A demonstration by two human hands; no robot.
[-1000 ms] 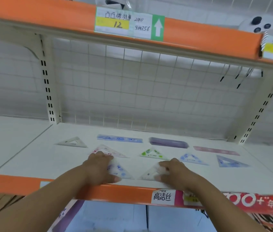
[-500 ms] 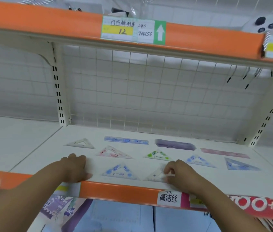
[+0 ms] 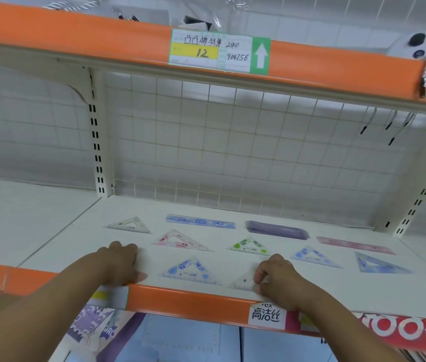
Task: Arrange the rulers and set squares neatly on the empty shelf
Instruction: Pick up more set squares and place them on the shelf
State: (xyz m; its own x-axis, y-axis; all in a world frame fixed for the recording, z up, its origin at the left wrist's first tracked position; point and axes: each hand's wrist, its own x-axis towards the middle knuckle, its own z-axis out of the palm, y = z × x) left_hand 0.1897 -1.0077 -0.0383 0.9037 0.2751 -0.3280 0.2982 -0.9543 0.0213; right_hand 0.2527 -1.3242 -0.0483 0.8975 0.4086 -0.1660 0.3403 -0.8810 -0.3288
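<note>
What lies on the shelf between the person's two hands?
In the head view, a blue-patterned set square lies flat between the left hand and the right hand, whose fingers pinch a clear set square.

The white shelf (image 3: 363, 291) carries ten pieces lying flat in three loose rows, none touching another.

- **Far row, left to right:** a pale set square (image 3: 128, 226), a blue ruler (image 3: 200, 222), a blurred purple ruler (image 3: 277, 229) and a pink ruler (image 3: 355, 245).
- **Middle row:** a pink set square (image 3: 182, 241), a green set square (image 3: 249, 246), a blue set square (image 3: 313, 257) and, rightmost, a violet set square (image 3: 379, 265).
- **Near row, by the front edge:** a blue-spotted set square (image 3: 188, 273) and, to its right, a clear set square (image 3: 243, 283), its right corner pinched by the right hand (image 3: 277, 280).
</note>
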